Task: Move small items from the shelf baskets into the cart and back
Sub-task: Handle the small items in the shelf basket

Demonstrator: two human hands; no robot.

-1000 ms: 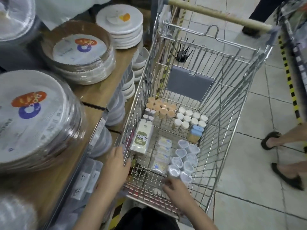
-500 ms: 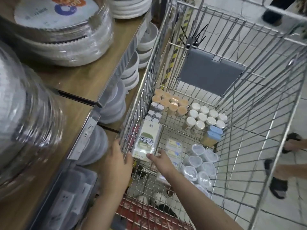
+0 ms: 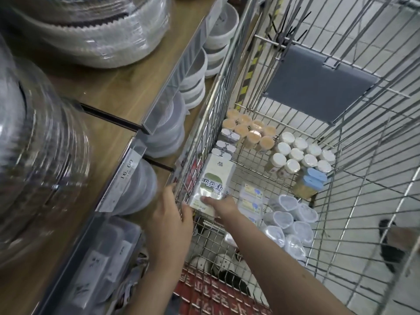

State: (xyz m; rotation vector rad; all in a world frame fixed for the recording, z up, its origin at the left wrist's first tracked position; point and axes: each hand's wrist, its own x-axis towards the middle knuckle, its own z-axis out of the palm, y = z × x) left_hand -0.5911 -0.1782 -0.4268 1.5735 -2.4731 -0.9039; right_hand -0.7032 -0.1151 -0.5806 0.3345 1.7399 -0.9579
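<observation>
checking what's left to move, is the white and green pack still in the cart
In: the white and green pack lies inside the cart by its left wall, right hand gripping its near end.

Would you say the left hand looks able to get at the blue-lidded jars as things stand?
Probably not directly: the left hand grips the cart's wire side wall from outside, and that wall stands between it and the blue-lidded jars across the basket.

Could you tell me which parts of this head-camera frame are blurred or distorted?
Head view: the plate stack at the left edge is motion-smeared; the cart wires bow from wide-angle distortion; the pack under the right hand is soft but readable.
</observation>
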